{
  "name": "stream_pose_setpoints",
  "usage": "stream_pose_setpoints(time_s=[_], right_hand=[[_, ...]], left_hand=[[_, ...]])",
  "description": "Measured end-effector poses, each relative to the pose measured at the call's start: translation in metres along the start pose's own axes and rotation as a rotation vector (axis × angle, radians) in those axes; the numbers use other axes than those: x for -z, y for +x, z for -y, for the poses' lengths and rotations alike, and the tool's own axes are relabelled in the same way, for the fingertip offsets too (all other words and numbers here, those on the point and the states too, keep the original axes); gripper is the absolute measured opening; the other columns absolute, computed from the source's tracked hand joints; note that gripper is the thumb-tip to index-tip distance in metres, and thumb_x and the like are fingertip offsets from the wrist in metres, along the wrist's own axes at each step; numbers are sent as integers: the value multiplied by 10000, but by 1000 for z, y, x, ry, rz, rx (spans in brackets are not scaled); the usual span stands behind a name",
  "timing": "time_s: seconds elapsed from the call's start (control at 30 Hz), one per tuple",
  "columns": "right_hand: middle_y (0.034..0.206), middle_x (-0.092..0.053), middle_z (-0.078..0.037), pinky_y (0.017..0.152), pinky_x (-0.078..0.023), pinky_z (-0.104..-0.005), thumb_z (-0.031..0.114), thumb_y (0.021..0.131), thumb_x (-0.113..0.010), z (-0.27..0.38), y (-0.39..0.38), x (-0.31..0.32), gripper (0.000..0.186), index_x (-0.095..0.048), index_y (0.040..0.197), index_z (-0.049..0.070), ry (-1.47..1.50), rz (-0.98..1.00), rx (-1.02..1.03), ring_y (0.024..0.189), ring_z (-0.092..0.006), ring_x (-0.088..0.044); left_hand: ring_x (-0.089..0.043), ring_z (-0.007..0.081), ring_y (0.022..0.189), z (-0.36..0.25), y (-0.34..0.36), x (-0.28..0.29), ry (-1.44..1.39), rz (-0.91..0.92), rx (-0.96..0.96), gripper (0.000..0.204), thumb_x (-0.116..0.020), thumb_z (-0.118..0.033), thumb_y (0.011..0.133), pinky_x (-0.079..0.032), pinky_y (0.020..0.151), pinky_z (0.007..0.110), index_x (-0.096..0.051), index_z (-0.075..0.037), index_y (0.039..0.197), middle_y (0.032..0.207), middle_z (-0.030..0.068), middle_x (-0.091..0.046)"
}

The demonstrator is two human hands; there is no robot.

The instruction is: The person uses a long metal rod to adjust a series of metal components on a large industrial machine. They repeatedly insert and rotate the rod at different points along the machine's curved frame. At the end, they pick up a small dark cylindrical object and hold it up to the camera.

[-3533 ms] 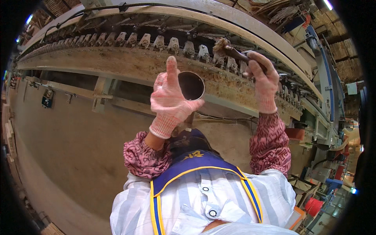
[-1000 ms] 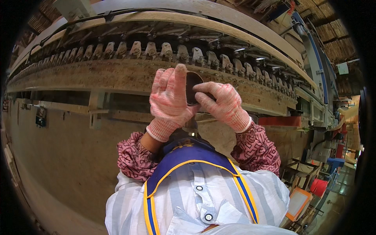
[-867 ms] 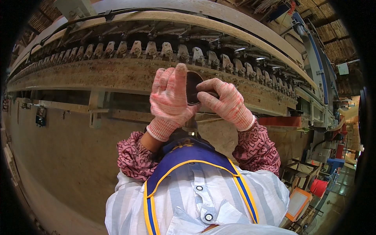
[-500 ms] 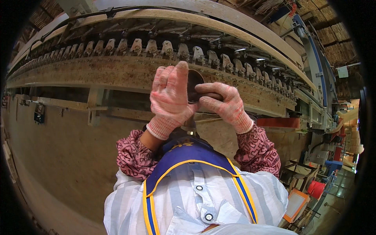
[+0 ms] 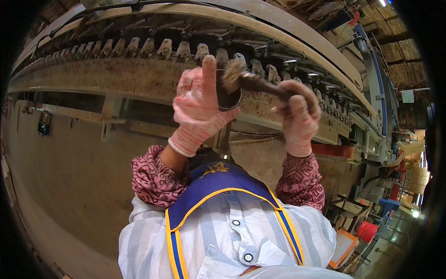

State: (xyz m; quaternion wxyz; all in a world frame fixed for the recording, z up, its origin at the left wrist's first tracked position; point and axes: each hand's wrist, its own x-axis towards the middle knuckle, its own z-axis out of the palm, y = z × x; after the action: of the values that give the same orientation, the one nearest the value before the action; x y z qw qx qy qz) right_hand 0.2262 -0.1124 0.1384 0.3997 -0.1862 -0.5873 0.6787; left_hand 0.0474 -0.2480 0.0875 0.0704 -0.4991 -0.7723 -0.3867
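Note:
My left hand (image 5: pixel 194 103), in a pink-and-white knit glove, is closed around a dark round cup (image 5: pixel 229 99) with its mouth facing me. One of its fingers stands straight up beside the rim. Gloved in the same way, my right hand (image 5: pixel 301 116) grips the dark handle of a brush (image 5: pixel 256 84). The brush's tan bristles point left and lie over the cup's mouth, blurred by motion. I cannot tell whether they touch the rim. What lies inside the cup is hidden.
Just beyond my hands runs a long machine with a row of metal clamps (image 5: pixel 166 49) above a stained beam (image 5: pixel 130 76). A red beam (image 5: pixel 332 151) sits to the right. Further right are a red spool (image 5: pixel 367 231) and an orange-framed panel (image 5: pixel 344 246).
My right hand has pulled back to the right and turned, and the brush's bristles now show outside the cup. My left hand has shifted slightly up and left with the cup.

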Motion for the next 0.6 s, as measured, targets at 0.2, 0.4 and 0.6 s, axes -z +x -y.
stream_pose_setpoints(time_s=[0.2, 0.4, 0.6], right_hand=[[1077, -670, -117, 743, -590, -278, 41, 899, -660, -14, 48, 42, 269, -636, 1163, -10, -268, -71, 160, 848, -155, -676], [1131, -668, -85, 783, -578, -271, -46, 848, -677, -96, 92, 69, 336, -656, 1158, 83, -900, 156, 460, 961, -167, -674], [1133, -665, -105, 827, -557, -310, -16, 826, -700, -86, 75, 54, 340, -649, 1149, 81, -1097, 172, 533, 1023, -236, -667]], left_hand=[[-470, 260, 1227, 11, -2, -1, -40, -25, 20, 1351, -883, -424, 571, -477, 961, 313, -23, -63, 1548, 1337, 76, -509], [-458, 296, 1174, 9, -4, -3, -5, -22, 15, 1334, -855, -511, 566, -451, 965, 365, -83, -25, 1540, 1294, 126, -482], [-475, 259, 1221, 6, -2, 2, -4, 9, 33, 1363, -887, -414, 557, -464, 983, 323, -20, -52, 1545, 1337, 79, -508]])
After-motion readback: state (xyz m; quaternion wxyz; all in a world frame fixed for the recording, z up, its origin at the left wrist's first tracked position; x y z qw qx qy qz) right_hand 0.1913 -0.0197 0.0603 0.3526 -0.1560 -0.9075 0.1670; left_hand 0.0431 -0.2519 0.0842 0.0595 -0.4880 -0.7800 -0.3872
